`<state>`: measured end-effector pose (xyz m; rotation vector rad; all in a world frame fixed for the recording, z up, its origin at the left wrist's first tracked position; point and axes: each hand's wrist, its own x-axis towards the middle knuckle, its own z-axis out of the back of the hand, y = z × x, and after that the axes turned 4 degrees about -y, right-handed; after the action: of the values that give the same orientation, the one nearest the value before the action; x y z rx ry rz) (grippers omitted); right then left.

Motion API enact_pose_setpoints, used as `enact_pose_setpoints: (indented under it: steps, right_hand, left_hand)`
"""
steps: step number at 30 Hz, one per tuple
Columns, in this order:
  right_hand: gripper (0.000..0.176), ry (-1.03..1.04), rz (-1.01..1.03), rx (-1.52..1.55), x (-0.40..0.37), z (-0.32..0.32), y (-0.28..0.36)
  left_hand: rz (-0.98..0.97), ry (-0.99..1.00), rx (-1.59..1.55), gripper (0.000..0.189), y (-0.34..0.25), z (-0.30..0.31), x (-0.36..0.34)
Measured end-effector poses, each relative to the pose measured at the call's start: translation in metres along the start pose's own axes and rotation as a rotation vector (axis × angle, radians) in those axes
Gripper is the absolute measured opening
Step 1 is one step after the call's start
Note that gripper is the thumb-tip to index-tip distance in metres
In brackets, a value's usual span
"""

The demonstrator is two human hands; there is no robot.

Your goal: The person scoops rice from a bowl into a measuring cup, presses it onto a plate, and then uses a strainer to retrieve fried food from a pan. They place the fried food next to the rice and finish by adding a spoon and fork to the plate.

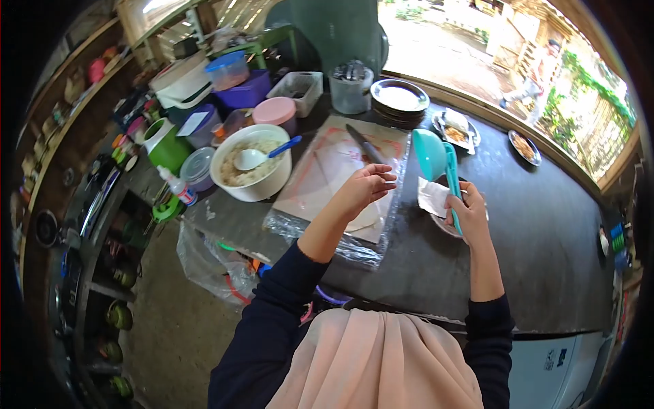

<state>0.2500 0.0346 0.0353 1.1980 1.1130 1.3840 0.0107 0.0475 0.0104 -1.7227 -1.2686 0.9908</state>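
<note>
My right hand (470, 208) is closed around the handle of a turquoise ladle (429, 155), whose bowl points up and away from me. A white piece of paper (432, 198) shows beside the same hand's fingers. Beneath them, a bowl (446, 230) on the dark table is mostly covered by the hand and paper. My left hand (371, 185) hovers with loosely bent, parted fingers and nothing in it. Under it lie brown paper sheets (320, 184) on clear plastic. A knife (364, 143) rests on the sheets, just beyond my left fingertips.
Left of the sheets stands a white tub of rice (286, 170) with a blue-handled spoon (252, 159). Stacked plates (400, 95) and a container of cutlery (351, 95) are at the back. Small plates of food (524, 148) sit toward the window. Several lidded containers crowd the left.
</note>
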Motion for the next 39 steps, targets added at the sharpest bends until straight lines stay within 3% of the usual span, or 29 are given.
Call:
enact_pose_setpoints:
  steps: [8,9,10,12,13,15,21,31,35,39]
  right_hand:
    - [0.026,0.288,0.181,-0.093,0.024,-0.132,0.025]
    - [0.028,0.265,0.351,-0.194,0.030,-0.149,0.025]
    - [0.028,0.281,0.357,-0.190,0.035,-0.165,0.028]
    - [0.032,0.315,0.663,-0.441,0.043,-0.200,0.039]
    - [0.032,0.327,0.672,-0.437,0.045,-0.218,0.047]
    - [0.038,0.471,0.451,-0.542,0.047,-0.253,0.063]
    - [0.035,0.472,0.488,-0.620,0.073,-0.330,0.045]
    - [0.034,0.590,0.374,-0.878,0.074,-0.356,0.048]
    - [0.032,0.524,0.446,-0.906,0.065,-0.351,0.047]
    - [0.026,0.396,0.601,-0.739,0.036,-0.331,0.051]
  left_hand:
    - [-0.157,-0.181,-0.063,0.036,-0.040,0.074,-0.092]
    - [-0.183,-0.196,-0.074,0.036,-0.043,0.083,-0.103]
    - [-0.210,-0.209,-0.085,0.036,-0.046,0.092,-0.113]
    - [-0.234,-0.236,-0.111,0.037,-0.047,0.113,-0.130]
    - [-0.236,-0.265,-0.132,0.037,-0.047,0.122,-0.137]
    - [-0.228,-0.307,-0.152,0.037,-0.049,0.139,-0.151]
    - [-0.241,-0.354,-0.184,0.036,-0.050,0.176,-0.184]
    - [-0.229,-0.345,-0.187,0.033,-0.045,0.206,-0.217]
    - [-0.255,-0.371,-0.184,0.032,-0.044,0.202,-0.231]
    - [-0.256,-0.355,-0.245,0.031,-0.039,0.193,-0.253]
